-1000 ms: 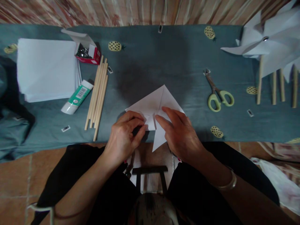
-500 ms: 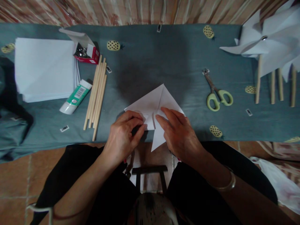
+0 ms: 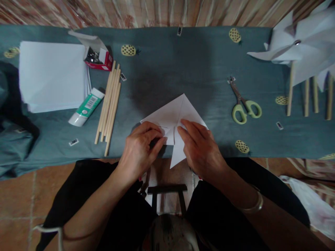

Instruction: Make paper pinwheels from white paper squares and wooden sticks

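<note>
A cut and partly folded sheet of white paper (image 3: 162,113) lies at the front edge of the table, with one pointed flap sticking out over the edge. My left hand (image 3: 141,146) is closed, its thumb and fingers pinching a corner of the sheet near the middle. My right hand (image 3: 200,144) holds the sheet's right part, index and middle fingertips pressed close to the centre crease; its thumb is hidden. Between the two hands runs a cut slit in the paper. Scissors (image 3: 243,104) with light green handles lie slightly open to the right.
At the left are stacked white paper (image 3: 52,76), an open red box (image 3: 98,61) of small metal pieces, a green-and-white tube (image 3: 87,107) and several wooden sticks (image 3: 108,108). Finished paper pinwheels (image 3: 303,45) on sticks lie at the far right. A teal cloth (image 3: 167,62) covers the table.
The whole view has shifted slightly, so things sit a little further right. Both hands keep nearly the same hold on the sheet.
</note>
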Demonstrator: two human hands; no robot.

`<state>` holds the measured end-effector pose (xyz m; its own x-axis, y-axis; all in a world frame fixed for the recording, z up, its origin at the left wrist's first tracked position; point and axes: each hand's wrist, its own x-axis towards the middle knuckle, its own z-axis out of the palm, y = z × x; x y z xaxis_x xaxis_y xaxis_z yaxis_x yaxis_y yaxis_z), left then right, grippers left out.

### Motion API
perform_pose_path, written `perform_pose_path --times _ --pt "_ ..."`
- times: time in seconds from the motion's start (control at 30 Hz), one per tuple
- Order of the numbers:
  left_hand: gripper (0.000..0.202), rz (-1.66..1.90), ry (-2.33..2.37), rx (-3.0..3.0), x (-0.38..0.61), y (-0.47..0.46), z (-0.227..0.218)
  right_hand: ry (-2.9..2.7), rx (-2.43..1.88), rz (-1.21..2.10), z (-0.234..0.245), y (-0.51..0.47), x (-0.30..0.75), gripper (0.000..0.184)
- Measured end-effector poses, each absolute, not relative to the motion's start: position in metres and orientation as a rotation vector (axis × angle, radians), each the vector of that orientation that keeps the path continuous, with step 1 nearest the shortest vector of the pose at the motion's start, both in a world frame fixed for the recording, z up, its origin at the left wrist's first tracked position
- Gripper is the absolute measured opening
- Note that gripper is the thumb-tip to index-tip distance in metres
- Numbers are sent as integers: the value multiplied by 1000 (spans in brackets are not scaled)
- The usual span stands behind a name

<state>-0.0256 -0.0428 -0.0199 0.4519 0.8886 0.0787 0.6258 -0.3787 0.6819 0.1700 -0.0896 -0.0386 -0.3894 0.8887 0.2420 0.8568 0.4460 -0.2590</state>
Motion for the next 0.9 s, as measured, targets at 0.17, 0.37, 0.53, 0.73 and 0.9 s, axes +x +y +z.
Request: perform_pose_path --times 0.17,0.37,0.53,0.73,0.9 --pt "12 617 1256 2134 -26 -43 -23 -2256 -1463 140 -40 -90 172 31" --pt "10 599 1241 2123 -26 -42 -23 -2210 -1458 204 -38 -91 173 31" --pt "10 589 1243 2125 -25 -42 -22 -2228 -1479 229 -39 -92 173 34" --pt "9 603 1243 2123 -25 -42 -23 -2263 -1462 234 -41 -94 174 38" --pt "9 592 1247 2120 -25 -42 -23 -2257 -1469 262 -41 -94 173 41"
